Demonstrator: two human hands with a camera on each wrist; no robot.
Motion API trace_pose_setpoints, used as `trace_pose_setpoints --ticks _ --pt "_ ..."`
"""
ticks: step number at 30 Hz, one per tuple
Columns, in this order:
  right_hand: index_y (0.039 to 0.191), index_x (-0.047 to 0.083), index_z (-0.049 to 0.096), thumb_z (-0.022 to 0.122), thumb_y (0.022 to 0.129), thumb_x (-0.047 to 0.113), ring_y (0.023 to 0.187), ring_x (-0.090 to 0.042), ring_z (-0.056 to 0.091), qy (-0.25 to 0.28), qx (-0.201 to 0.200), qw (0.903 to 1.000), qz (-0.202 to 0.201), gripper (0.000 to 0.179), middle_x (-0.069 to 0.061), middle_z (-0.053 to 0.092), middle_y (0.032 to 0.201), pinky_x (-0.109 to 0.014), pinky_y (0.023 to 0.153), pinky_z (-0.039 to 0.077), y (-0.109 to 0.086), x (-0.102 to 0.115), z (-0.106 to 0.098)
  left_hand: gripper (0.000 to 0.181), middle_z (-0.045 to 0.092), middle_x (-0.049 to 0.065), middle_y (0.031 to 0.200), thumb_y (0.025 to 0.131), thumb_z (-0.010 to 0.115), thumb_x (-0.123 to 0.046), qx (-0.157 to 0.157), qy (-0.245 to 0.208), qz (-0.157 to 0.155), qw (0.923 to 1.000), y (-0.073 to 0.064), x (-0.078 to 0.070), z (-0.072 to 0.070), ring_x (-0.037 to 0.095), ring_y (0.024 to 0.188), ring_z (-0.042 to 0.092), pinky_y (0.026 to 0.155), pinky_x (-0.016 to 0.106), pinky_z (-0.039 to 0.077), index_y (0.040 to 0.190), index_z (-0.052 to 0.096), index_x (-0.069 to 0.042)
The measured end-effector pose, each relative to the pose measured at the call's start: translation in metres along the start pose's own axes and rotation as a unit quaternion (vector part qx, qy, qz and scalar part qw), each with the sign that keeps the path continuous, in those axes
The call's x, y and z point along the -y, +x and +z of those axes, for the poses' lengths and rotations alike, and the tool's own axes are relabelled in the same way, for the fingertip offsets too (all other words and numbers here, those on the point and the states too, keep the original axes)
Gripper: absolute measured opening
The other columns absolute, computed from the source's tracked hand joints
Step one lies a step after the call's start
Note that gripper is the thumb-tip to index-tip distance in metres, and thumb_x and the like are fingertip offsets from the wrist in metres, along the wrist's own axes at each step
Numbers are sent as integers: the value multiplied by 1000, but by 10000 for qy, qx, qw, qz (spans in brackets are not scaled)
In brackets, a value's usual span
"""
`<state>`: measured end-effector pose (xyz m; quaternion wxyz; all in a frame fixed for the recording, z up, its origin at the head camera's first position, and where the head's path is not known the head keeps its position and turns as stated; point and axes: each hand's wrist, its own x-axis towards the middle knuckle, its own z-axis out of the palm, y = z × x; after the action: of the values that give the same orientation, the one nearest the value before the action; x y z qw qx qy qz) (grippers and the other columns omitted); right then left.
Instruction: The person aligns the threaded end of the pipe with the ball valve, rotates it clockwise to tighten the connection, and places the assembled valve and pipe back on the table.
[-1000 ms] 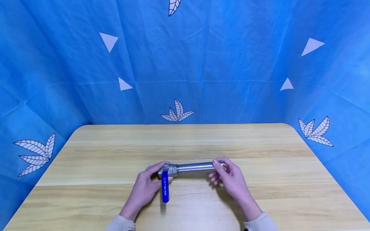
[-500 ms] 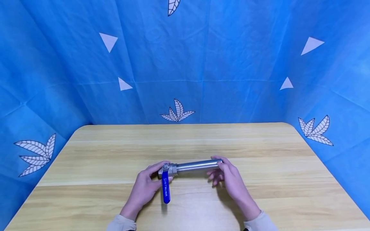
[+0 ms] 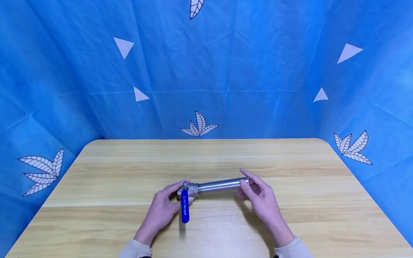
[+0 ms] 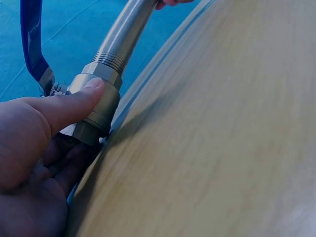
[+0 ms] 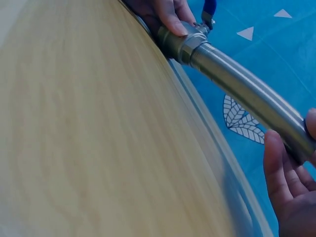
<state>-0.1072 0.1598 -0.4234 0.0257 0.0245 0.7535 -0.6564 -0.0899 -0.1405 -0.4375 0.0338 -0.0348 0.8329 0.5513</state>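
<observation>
My left hand (image 3: 162,212) grips a steel ball valve (image 3: 194,190), thumb on the near side and fingers behind it. The valve's blue lever (image 3: 185,208) points toward me. A steel pipe (image 3: 220,185) runs rightward from the valve and tilts up at its free end. In the left wrist view a band of threads (image 4: 109,60) shows where the pipe enters the valve's hex collar (image 4: 101,73). At the free end my right hand (image 3: 264,201) holds the pipe between thumb and fingers. Its index finger stretches out past the pipe's far side.
A light wooden table (image 3: 129,157) with rounded far corners lies under the hands. Blue cloth (image 3: 258,71) with white triangles and leaf prints hangs behind it and along both sides.
My right hand's fingers have shifted round the pipe's end, and the index finger now reaches farther out. The pipe's right end has risen slightly. My left hand keeps its grip on the valve.
</observation>
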Motion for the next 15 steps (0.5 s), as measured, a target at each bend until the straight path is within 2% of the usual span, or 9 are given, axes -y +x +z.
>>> trace_pose_setpoints --ticks 2,5,9,12,15 --pt "141 12 68 71 105 18 82 -19 75 87 -98 9999 27 37 -17 70 100 -29 81 67 0 0 1 53 71 4 143 92 88 -27 -3 72 11 10000 0 0 0 33 141 61 121 58 48 141 71 -32" --pt "130 7 72 73 104 24 72 -18 73 96 -232 9995 189 31 -14 72 91 -29 69 65 0 1 2 53 71 5 141 92 87 -27 -10 149 54 9999 0 0 1 33 140 62 120 57 49 142 71 -32" --pt "126 5 73 72 105 32 60 -19 69 34 -336 9987 383 35 -13 72 84 -29 57 61 0 1 3 54 71 4 140 92 87 -25 0 191 145 9997 0 1 1 30 137 63 118 54 51 142 71 -32" --pt "127 5 73 70 106 35 60 -20 70 -5 -355 9985 409 37 -14 74 85 -30 57 62 0 2 4 54 70 3 141 92 87 -24 31 175 197 9996 0 1 1 28 136 63 118 53 52 143 70 -33" --pt "133 4 70 68 107 30 69 -22 75 27 -214 9992 327 36 -18 76 94 -32 64 65 0 2 4 53 69 1 144 93 86 -24 87 123 227 9996 0 0 1 27 137 62 118 53 51 143 70 -34"
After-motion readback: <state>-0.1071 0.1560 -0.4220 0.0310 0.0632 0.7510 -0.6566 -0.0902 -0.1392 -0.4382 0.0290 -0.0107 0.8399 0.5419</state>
